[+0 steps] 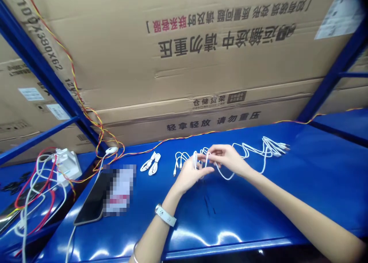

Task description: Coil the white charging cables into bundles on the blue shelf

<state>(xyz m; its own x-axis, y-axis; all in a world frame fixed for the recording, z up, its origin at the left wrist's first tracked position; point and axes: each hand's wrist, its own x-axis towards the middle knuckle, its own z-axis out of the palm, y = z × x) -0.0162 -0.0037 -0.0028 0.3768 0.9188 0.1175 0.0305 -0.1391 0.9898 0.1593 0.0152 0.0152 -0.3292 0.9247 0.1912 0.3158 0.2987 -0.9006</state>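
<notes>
Holding a white cable (224, 178) between two hands.
Grasp state: left hand (191, 175) and right hand (224, 159) closed on the cable, over the blue shelf (258, 201), near coiled cables (150, 164).

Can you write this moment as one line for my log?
left grip: white cable | right grip: same cable | nearby: two bundled white cables

Cardboard cartons (184, 71) close off the far side of the blue steel shelf (238, 213). Beyond the left hand (191, 175), a bundled white cable (151, 164) and a dark phone (90, 198) obstruct leftward passage; past the right hand (227, 159), splayed white cables (273, 148) block the way. Hands can pass nearer, over the shelf.
</notes>
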